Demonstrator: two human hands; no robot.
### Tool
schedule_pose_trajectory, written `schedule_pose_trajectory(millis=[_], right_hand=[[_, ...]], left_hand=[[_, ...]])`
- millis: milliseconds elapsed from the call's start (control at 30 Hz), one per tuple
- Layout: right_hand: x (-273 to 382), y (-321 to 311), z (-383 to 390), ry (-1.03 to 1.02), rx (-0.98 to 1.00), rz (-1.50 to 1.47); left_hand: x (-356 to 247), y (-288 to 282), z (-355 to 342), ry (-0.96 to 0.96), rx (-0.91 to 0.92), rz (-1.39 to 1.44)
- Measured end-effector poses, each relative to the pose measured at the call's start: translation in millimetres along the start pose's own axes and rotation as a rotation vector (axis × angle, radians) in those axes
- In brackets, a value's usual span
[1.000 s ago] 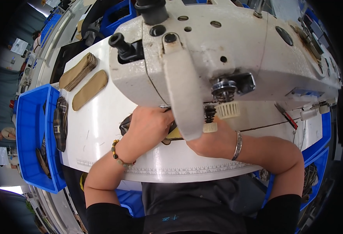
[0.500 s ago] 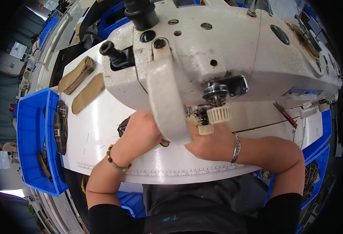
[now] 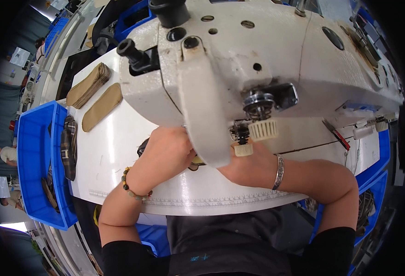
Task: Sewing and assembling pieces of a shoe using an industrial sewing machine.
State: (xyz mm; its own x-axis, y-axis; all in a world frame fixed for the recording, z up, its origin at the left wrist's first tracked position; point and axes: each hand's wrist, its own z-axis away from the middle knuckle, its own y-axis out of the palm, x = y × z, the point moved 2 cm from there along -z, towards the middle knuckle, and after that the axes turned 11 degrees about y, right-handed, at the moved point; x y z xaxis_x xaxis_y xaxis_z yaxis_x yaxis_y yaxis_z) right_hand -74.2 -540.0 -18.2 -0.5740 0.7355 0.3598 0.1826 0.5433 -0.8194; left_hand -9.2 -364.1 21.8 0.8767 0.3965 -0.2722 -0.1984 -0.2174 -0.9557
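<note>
A: Where is the workpiece?

B: Under the sewing machine (image 3: 257, 60) head, flat on the white counter (image 3: 119, 152). We see only a dark and tan edge (image 3: 195, 162) between our hands.

A: Fingers?

B: Left hand (image 3: 168, 149) presses down on it; right hand (image 3: 246, 168) is mostly hidden, so we cannot tell.

A: Handling?

B: We judge it light, thin and pliable; hold it flat at the edges.

A: Containers?

B: A blue bin (image 3: 34, 165) sits left; tan pieces (image 3: 94, 94) lie beyond. No labels legible.
</note>
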Motion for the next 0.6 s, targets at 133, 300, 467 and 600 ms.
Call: schedule_pose_trajectory(millis=[133,300,467,600], right_hand=[[-2,2,0,0.033,-0.003,0.027],[-2,-4,0,0.12,-0.025,-0.004],[-4,-2,1,0.146,0.267,0.117],[-2,-2,0,0.106,0.305,0.198]], left_hand=[[2,3,0,-0.038,-0.027,0.01],[-2,0,-4,-0.059,-0.044,0.006],[-6,-7,-5,-0.051,-0.131,0.088],[-4,-11,-5,-0.044,-0.096,0.041]])
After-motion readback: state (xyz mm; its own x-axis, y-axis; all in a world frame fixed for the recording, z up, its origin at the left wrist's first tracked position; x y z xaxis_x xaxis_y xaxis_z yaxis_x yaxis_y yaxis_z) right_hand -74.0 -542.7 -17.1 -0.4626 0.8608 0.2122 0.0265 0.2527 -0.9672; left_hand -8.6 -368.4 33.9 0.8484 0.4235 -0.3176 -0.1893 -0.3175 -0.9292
